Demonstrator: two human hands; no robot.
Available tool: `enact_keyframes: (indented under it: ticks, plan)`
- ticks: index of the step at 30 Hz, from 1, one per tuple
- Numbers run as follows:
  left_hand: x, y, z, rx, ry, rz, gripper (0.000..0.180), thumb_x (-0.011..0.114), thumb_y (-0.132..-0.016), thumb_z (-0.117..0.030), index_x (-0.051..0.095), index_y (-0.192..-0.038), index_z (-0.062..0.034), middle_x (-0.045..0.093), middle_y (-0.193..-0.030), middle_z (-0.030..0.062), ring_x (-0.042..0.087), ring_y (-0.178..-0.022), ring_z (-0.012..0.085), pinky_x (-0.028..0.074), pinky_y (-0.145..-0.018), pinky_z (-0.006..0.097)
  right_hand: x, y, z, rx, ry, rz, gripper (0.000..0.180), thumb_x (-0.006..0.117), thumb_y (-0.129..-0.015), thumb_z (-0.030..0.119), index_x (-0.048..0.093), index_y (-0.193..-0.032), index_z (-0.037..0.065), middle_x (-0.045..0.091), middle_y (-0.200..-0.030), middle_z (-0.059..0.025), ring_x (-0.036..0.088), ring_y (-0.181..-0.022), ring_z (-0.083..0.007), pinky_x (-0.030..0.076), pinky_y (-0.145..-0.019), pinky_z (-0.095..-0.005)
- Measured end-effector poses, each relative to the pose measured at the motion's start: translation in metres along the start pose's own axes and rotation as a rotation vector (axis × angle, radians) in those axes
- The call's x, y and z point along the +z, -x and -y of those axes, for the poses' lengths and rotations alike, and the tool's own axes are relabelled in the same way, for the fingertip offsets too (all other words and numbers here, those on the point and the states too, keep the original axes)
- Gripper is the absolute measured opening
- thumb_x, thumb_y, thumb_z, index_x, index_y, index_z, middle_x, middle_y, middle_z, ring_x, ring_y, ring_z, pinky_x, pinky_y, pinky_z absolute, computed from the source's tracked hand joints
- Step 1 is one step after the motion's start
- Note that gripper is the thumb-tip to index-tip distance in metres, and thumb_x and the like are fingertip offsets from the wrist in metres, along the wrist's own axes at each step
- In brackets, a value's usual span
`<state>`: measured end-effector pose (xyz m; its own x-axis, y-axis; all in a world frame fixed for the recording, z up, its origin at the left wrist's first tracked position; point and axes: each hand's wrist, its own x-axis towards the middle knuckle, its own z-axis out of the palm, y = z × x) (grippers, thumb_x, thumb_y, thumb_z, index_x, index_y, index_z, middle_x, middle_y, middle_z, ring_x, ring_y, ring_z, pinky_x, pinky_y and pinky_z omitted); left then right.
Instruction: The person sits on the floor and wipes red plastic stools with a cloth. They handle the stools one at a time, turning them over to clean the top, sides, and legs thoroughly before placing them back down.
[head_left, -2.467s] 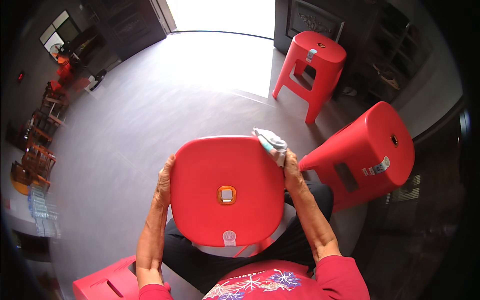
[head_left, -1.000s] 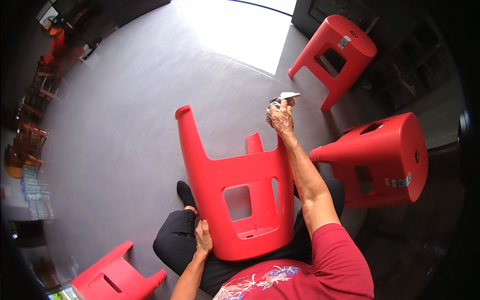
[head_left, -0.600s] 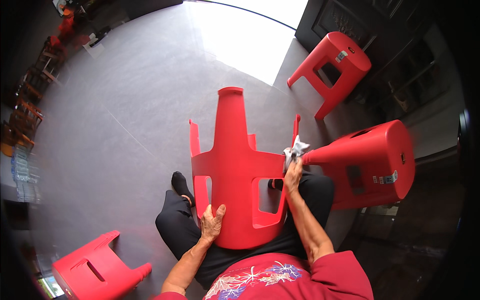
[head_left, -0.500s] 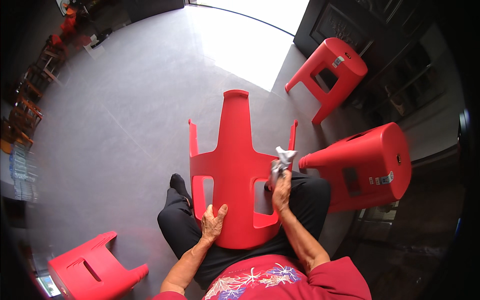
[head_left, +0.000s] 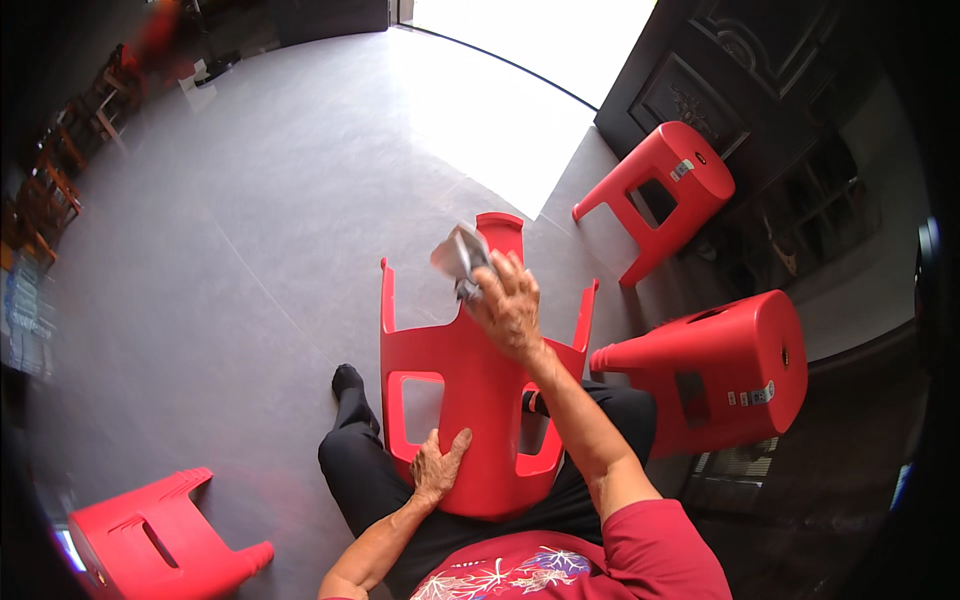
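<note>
Right hand (head_left: 508, 305) grips a crumpled cloth (head_left: 458, 256); left hand (head_left: 437, 468) flat on stool (head_left: 470, 385), fingers spread.

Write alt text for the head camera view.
A seated person's left hand steadies an upturned red stool on their lap while the right hand presses a crumpled cloth against one leg. Three more red stools lie around.

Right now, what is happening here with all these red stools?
A seated person has a red plastic stool turned upside down over the lap, its legs pointing away. The left hand presses flat against the stool's side near the seat end and steadies it. The right hand holds a crumpled grey cloth up by the legs. Three more red stools are around: one upright near the dark door, one on its side at the right, one at the lower left.
</note>
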<state>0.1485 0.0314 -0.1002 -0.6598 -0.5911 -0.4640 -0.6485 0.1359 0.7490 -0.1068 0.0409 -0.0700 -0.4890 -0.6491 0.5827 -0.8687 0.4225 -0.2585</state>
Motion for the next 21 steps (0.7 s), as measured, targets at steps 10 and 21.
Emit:
enact_keyframes:
  ticks: [10, 21]
  plan:
    - [-0.012, -0.002, -0.015, -0.044, 0.025, 0.012, 0.074, 0.051, -0.077, -0.073, 0.051, -0.089, -0.0002, 0.062, -0.077, 0.0286, 0.06, -0.08, 0.0468, 0.045, -0.069, 0.054, 0.056, -0.078, -0.055, 0.819, -0.248, -0.105, 0.042, 0.053, -0.092, 0.031, 0.043, -0.129, 0.011, 0.046, -0.121, -0.0278, 0.05, -0.109, -0.0442, 0.045, -0.088, -0.0495]
    - [-0.008, -0.002, -0.009, -0.001, 0.217, 0.056, 0.073, 0.031, -0.088, -0.071, 0.054, -0.097, -0.002, 0.061, -0.088, 0.0298, 0.057, -0.091, 0.0489, 0.042, -0.078, 0.053, -0.009, -0.002, -0.024, -0.096, -0.005, 0.027, 0.044, 0.069, -0.079, 0.02, 0.056, -0.119, 0.007, 0.05, -0.13, -0.0194, 0.042, -0.126, -0.0435, 0.04, -0.102, -0.0465]
